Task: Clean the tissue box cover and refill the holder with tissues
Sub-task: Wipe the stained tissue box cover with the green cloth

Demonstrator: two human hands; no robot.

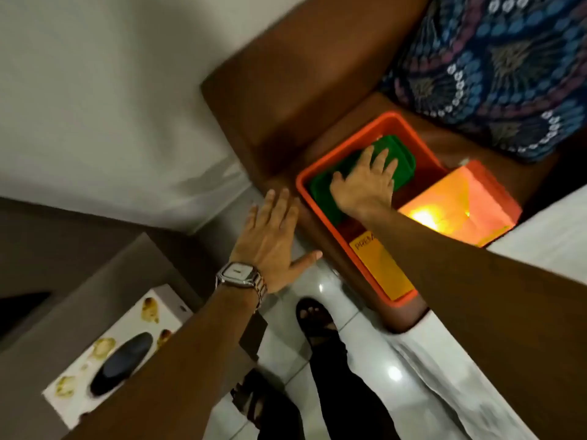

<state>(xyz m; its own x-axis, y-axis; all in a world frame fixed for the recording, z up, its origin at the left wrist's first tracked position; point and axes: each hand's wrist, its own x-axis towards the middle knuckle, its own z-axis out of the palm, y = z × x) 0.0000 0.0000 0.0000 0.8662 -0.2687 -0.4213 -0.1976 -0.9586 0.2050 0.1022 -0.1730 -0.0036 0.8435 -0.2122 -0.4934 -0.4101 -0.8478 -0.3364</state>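
An orange plastic bin (pixel 320 217) sits on a brown wooden ledge. Inside it lies a green pack or lidded container (pixel 403 157). My right hand (pixel 365 182) rests flat on that green item, fingers spread over its top; whether it grips it I cannot tell. A yellow pack with printed letters (pixel 381 271) lies at the near end of the bin. My left hand (pixel 273 239), with a metal watch on the wrist, hovers open beside the bin's left rim, holding nothing. At lower left stands a white tissue box cover (pixel 152 319) with yellow flowers and a dark oval opening.
A glowing orange lamp (pixel 460 204) stands right of the bin. Patterned blue fabric (pixel 508 65) lies at upper right, white bedding (pixel 540 223) at right. Below are glossy white floor tiles (pixel 365 354), my sandalled foot (pixel 317 319) and dark trousers. A pale wall fills the left.
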